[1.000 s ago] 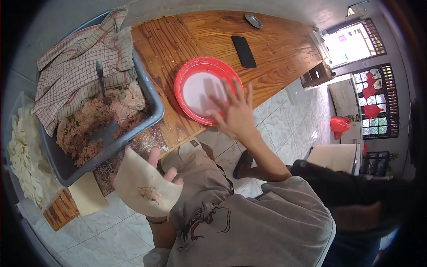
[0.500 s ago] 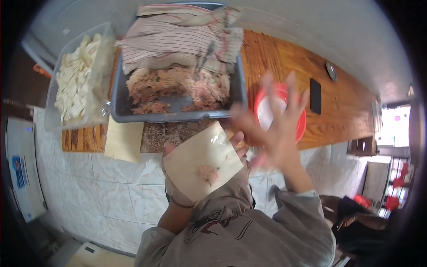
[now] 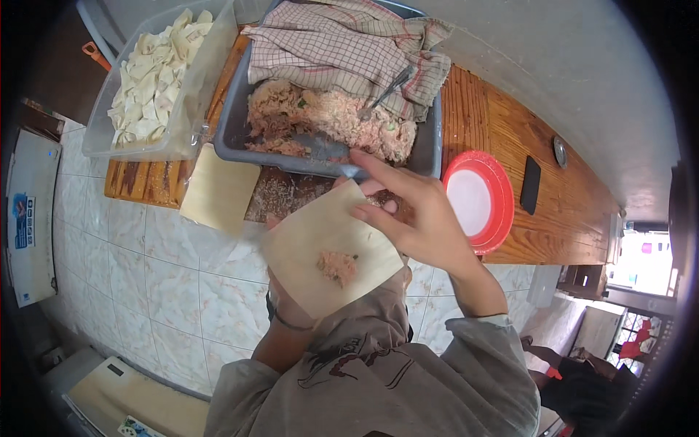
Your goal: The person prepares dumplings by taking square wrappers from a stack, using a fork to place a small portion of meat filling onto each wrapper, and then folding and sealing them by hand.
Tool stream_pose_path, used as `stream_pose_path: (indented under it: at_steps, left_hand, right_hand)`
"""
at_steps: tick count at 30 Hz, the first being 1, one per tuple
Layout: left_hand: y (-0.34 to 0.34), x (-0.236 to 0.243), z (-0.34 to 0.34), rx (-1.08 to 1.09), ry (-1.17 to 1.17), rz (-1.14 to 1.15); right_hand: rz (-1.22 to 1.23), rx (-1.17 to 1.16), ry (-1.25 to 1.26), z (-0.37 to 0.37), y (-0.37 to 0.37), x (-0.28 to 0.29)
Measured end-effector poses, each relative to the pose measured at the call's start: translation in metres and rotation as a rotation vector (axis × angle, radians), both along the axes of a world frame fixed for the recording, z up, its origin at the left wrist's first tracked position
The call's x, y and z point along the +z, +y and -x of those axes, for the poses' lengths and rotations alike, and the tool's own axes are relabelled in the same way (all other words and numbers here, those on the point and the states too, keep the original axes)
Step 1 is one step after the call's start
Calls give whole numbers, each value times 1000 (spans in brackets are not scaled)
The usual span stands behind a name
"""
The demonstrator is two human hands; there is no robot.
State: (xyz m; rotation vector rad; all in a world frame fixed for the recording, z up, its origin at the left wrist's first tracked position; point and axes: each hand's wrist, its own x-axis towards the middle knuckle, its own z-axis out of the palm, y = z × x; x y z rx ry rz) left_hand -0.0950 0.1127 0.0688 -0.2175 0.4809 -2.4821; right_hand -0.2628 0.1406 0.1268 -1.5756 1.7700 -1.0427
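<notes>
My left hand (image 3: 288,301) lies beneath a square pale dough wrapper (image 3: 309,237) and holds it up, mostly hidden by the sheet. Fingertips show past its far right edge. A small lump of minced meat filling (image 3: 337,267) sits on the wrapper near its lower middle. At the wrapper's far corner is my right hand (image 3: 429,218), with thumb and forefinger spread apart. Its thumb reaches over the wrapper's edge, and whether it presses there I cannot tell. Just beyond stands a grey-blue tub (image 3: 240,153) holding meat filling (image 3: 378,131) with a spoon-like utensil (image 3: 389,91).
A checked cloth (image 3: 328,44) covers the tub's far part. Left of it, a clear plastic box (image 3: 193,109) holds many folded dumplings (image 3: 156,87). More wrappers (image 3: 218,191) lie at the table edge. A red bowl (image 3: 502,211) with white contents and a black phone (image 3: 531,184) are to the right.
My right hand has come left from near the red bowl to the wrapper's far corner. The left hand still holds the wrapper with the filling. The view has shifted somewhat.
</notes>
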Motion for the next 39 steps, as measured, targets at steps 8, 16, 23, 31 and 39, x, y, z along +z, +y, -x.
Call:
stream_pose_path:
  at_steps: [8,16,23,31,39]
  left_hand:
    - [-12,-3,-1,55,-227,241]
    - [-25,-20,-10,60,-237,302]
    - [-10,-37,1,302,-823,669]
    - [-22,-10,-3,447,-1508,1737]
    - [-22,-19,-7,489,-815,428]
  right_hand:
    - [500,481,616,-45,10,31]
    - [179,624,368,-32,6,11]
    - [316,1,-51,-19,16,-14]
    - [153,144,44,-15,7,15]
    - [102,-74,-448,-15,17,-21]
